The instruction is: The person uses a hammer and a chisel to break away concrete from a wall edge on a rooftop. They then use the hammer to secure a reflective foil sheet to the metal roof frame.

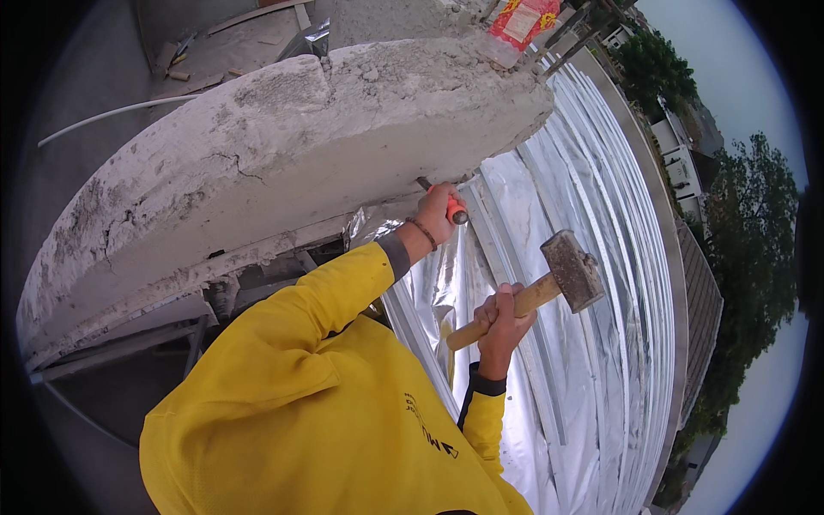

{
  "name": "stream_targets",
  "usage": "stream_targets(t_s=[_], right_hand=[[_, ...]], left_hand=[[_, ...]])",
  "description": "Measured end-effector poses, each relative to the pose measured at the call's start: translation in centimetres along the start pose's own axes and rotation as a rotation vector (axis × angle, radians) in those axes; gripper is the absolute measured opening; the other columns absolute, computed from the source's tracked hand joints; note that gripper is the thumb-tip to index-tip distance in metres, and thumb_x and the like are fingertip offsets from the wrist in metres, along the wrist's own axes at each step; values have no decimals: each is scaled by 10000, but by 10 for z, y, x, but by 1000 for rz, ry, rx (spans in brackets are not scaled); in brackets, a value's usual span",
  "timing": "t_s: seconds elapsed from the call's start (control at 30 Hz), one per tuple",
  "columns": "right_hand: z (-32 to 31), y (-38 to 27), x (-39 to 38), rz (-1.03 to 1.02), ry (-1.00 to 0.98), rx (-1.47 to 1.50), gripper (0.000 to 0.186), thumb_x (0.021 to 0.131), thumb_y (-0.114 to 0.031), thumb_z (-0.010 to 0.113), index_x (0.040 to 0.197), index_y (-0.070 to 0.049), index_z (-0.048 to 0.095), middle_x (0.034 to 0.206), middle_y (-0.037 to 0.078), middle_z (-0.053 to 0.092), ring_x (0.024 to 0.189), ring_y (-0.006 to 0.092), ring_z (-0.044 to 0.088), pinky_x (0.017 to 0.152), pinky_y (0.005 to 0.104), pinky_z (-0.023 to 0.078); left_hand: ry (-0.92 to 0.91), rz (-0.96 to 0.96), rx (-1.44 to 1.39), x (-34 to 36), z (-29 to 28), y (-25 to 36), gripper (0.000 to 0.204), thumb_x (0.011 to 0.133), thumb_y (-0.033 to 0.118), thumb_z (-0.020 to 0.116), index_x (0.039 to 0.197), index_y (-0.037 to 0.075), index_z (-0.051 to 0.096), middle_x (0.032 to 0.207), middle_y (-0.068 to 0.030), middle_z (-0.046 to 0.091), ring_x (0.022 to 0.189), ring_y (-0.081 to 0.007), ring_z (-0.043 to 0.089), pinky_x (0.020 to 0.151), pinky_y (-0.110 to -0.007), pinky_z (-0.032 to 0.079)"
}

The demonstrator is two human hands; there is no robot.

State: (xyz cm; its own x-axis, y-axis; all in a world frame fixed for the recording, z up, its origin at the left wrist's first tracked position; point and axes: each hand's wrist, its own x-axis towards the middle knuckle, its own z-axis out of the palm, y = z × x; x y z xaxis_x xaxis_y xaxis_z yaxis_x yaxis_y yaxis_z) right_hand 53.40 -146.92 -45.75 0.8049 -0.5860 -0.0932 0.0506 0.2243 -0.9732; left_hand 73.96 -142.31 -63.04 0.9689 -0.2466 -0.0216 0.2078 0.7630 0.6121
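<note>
Sleeves [343,283] of yellow cover both arms, which reach up from six o'clock. The left arm slants toward one o'clock, bent at the elbow, a dark bracelet [421,233] at its wrist. That left hand [436,215] has its fingers wrapped around the orange grip of a chisel [456,207], just off the middle toward one o'clock, the tip pointing to eleven at the wall. Whether it bites in, I can't tell from here. The right hand [505,324], near four o'clock, has its fingers closed on the wooden handle of a hammer [549,288], whose heavy block of a head sits at three o'clock, apart from the chisel.

A rough, pale wall [283,146] sweeps from nine o'clock to one, a crack [236,166] running across its face. Something red [521,19] stands at its one o'clock end. Shiny silver sheeting [528,455] with long metal strips [493,227] spreads from one to five. A white pipe [116,112] lies at ten; trees [760,240] and sky [755,60] fill two to three.
</note>
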Motion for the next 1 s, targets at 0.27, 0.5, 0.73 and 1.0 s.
stream_targets(t_s=[0.27, 0.5, 0.73, 1.0], right_hand=[[2, -145, -1, -1117, -24, 269, 367, 963, -222, 467, 664, -168, 261, 512, -20, 242, 449, 90, 272, 538, 268, 329], [-28, 69, 14, -192, -160, -876, 319, 859, -171, 680, 671, 45, 538, 545, 115, 500, 497, 180, 458, 520, 373, 385], [-25, 30, -23, -246, -25, -599, 256, 862, -103, 686, 684, -20, 522, 587, 15, 515, 491, 124, 434, 490, 309, 351], [-5, -4, -80, -6, 10, 134, 213, 924, -37, 570, 758, -82, 444, 561, -7, 396, 465, 87, 360, 465, 270, 333]], left_hand=[[-85, 28, 161, -10, -7, -8, 343, 741, -114, 678, 981, 59, 505, 855, -68, 593, 798, -170, 608, 730, -292, 515], [-222, 154, 151, 10, -3, -2, 277, 736, -102, 663, 909, 58, 516, 812, -58, 579, 762, -167, 599, 706, -297, 509], [265, -436, -191, -16, 29, 38, 98, 884, 109, 555, 812, 111, 489, 713, -20, 489, 624, -138, 515, 634, -313, 479], [148, -322, 27, -28, 7, 41, 79, 850, 83, 579, 858, 77, 500, 718, -47, 510, 607, -158, 541, 539, -287, 479]])
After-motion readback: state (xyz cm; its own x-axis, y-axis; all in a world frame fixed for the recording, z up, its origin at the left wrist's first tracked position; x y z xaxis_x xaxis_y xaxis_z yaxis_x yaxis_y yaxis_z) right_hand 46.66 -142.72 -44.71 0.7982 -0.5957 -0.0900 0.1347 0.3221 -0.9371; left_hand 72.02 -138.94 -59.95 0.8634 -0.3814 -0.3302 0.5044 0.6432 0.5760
